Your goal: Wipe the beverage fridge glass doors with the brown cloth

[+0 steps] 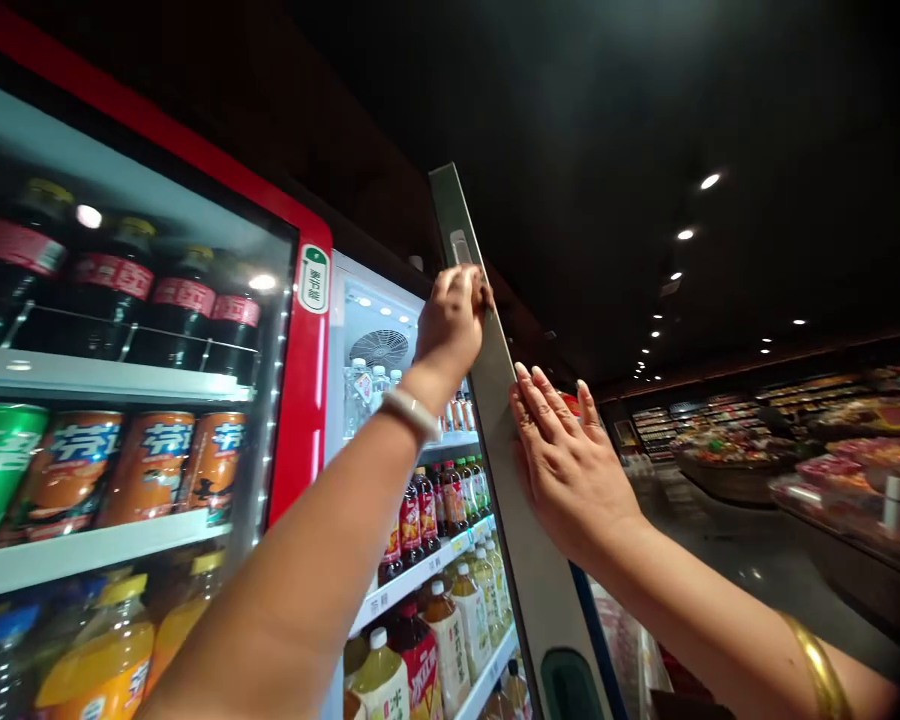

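A tall grey fridge door stands open, seen edge-on near the middle. My left hand is at the upper part of that edge with its fingers curled and pressed together; what they hold, if anything, is hidden. Lower and to the right, my right hand lies flat against the door, fingers stretched out. Behind my left arm, the lit fridge interior holds rows of bottles on white shelves.
At the left is a red-framed fridge with a glass front, holding dark bottles, orange cans and yellow-capped bottles. Produce displays stand at the right beyond a dark floor.
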A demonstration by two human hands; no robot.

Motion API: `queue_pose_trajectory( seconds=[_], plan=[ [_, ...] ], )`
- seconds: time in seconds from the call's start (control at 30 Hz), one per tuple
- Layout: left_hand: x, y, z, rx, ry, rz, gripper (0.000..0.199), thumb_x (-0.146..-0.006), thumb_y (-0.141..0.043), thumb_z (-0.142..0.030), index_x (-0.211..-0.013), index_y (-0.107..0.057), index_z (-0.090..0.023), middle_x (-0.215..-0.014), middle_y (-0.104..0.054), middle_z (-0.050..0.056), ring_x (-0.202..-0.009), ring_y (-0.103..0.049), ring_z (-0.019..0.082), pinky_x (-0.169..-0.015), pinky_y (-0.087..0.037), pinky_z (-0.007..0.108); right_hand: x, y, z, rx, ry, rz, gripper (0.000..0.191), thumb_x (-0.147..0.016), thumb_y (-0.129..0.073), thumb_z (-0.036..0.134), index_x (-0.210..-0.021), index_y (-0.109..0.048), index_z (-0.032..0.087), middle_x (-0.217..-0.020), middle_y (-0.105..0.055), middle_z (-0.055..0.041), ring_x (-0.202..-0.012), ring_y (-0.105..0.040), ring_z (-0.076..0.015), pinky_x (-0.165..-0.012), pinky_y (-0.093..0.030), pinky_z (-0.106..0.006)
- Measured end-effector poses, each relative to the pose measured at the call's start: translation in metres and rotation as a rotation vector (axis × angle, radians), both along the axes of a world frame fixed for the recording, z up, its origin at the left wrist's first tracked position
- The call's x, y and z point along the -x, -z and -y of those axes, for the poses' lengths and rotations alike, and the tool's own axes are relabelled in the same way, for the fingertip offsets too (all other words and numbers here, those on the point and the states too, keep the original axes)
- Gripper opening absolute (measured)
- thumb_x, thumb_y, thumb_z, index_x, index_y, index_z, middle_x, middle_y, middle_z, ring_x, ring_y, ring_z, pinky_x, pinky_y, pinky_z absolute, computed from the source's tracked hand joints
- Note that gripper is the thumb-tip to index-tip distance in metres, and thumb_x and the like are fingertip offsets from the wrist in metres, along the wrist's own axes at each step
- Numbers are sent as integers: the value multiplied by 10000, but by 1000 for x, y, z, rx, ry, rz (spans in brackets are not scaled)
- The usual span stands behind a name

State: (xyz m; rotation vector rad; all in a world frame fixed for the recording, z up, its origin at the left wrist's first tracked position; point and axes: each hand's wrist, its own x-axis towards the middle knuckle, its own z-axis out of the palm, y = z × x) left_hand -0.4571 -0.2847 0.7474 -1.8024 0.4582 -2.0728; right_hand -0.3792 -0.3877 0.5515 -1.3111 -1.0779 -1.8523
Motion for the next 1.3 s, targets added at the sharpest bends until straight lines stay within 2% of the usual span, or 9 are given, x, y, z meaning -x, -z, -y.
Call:
queue_pose_trajectory(
  seconds=[0.1, 0.2, 0.3, 0.5, 0.7, 0.93, 1.03, 1.23, 1.3],
  plan=[
    [6, -93, -5, 89, 32, -33, 300, -833, -648, -59, -1061, -697, -248, -1185, -720, 92, -1099, -720, 272, -1025, -587, 455, 6, -3, -15, -1, -29, 26, 817, -1010, -401, 162, -1683, 45, 282, -1687, -311, -108, -1576, -319, -267, -1306, -175, -659],
    [8, -110, -19, 99, 79, -17, 291, -833, -650, -59, -1036, -685, -265, -1183, -717, 59, -1182, -695, 267, -1070, -565, 448, 12, -13, -25, 18, -48, 35, 795, -1017, -371, 160, -1683, 46, 286, -1694, -301, -105, -1592, -279, -254, -1314, -123, -667],
    [13, -49, -40, 71, 105, 5, 366, -872, -638, -87, -1186, -648, -276, -1307, -698, 76, -1291, -638, 262, -1160, -510, 454, 21, -35, -33, 49, -53, 24, 701, -1033, -336, 170, -1687, -92, 228, -1688, -322, -127, -1601, -251, -264, -1309, -80, -690],
    [44, 144, -62, 117, 151, -15, 396, -1026, -476, -157, -1411, -532, -236, -1491, -600, 115, -1454, -515, 215, -1256, -423, 438, 41, -71, -50, 140, -87, -63, 587, -1028, -334, 209, -1614, -357, 188, -1704, -298, -114, -1618, -179, -267, -1321, -56, -663],
    [73, 284, -63, 378, 102, -143, 508, -1039, -508, -173, -1524, -459, -318, -1557, -544, 88, -1481, -501, 233, -1252, -458, 446, 54, -44, -64, 259, -106, -92, 557, -1045, -343, 247, -1595, -373, 337, -1734, -200, 9, -1630, -104, -243, -1322, 34, -657],
    [91, 459, -74, 469, 81, -334, 632, -977, -601, -130, -1553, -460, -350, -1536, -560, 71, -1504, -473, 273, -1237, -486, 508, 76, -14, -84, 384, -149, 15, 526, -1078, -285, 186, -1603, -326, 188, -1727, -265, -44, -1631, -123, -267, -1294, 43, -712],
    [93, 485, -83, 395, 93, -319, 634, -961, -634, -100, -1544, -477, -294, -1466, -610, 85, -1484, -499, 287, -1209, -503, 529, 76, 13, -92, 417, -183, -6, 499, -1079, -319, 194, -1572, -392, 219, -1717, -297, -19, -1628, -132, -275, -1300, 48, -694],
    [92, 425, -90, 336, 155, -263, 538, -976, -635, -125, -1487, -521, -246, -1525, -563, 127, -1498, -477, 301, -1220, -480, 508, 71, 99, -88, 477, -163, -37, 545, -1055, -355, 179, -1591, -378, 274, -1708, -308, 2, -1625, -111, -205, -1359, 2, -540],
    [92, 424, -90, 335, 152, -227, 481, -975, -645, -135, -1437, -550, -229, -1515, -568, 129, -1469, -517, 287, -1214, -485, 494, 67, 124, -85, 440, -204, -47, 541, -1056, -348, 175, -1594, -377, 226, -1702, -328, -34, -1626, -81, -208, -1359, -23, -539]
  ],
)
